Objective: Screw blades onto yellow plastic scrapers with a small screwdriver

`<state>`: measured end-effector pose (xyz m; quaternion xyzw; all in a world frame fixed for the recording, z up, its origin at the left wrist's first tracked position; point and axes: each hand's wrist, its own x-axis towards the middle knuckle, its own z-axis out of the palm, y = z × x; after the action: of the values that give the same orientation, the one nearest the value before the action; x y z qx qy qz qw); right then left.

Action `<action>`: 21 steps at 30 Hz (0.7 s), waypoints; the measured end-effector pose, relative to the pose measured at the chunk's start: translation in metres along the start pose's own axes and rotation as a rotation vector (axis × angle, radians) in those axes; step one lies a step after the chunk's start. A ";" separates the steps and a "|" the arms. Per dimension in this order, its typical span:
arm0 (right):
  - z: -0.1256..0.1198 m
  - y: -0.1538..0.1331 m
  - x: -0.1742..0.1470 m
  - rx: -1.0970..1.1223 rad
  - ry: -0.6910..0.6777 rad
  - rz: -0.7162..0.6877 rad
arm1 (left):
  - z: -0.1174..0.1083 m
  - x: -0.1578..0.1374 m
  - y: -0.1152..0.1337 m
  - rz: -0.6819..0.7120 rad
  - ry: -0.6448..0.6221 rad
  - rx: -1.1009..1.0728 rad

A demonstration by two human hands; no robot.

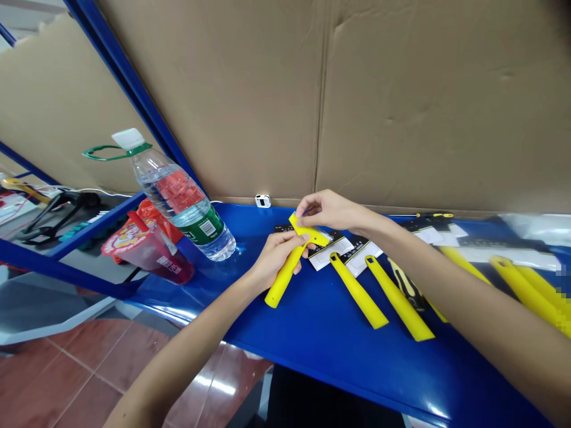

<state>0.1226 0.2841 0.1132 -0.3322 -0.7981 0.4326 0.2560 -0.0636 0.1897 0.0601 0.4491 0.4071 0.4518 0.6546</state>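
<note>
Blue tabletop (303,339) under and right of water bottle (178,199). Pink cup (165,252) just left of bottle. Right of bottle: left hand (277,257) wraps yellow handle (283,282); right hand (327,209) pinches yellow crosspiece (318,238) at handle's upper end. My judgement: one piece in work; whether crosspiece is fixed, cannot tell. Two loose yellow handles (359,294), farther right of bottle, show no crosspiece; likely remaining. Bottle's green label (198,226): barcode, wording illegible. Cup's white lettering (169,264), too small. Black-and-white packets (323,257) right of bottle: print unreadable.
</note>
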 end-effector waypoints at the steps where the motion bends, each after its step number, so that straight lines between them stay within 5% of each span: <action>1: 0.000 0.003 0.001 0.017 0.011 0.007 | 0.000 0.000 0.000 -0.002 -0.007 0.004; 8: 0.005 0.009 0.005 0.011 0.117 -0.072 | -0.004 0.002 0.001 0.014 0.051 -0.025; 13: 0.007 0.006 0.003 -0.231 0.309 -0.121 | -0.019 0.006 0.017 0.224 0.231 -0.094; 21: 0.051 -0.008 -0.011 -0.456 -0.275 -0.310 | -0.041 0.008 0.031 0.396 0.415 -0.143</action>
<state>0.0914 0.2460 0.0936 -0.1938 -0.9429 0.2390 0.1273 -0.1072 0.2122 0.0779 0.3704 0.4040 0.6803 0.4865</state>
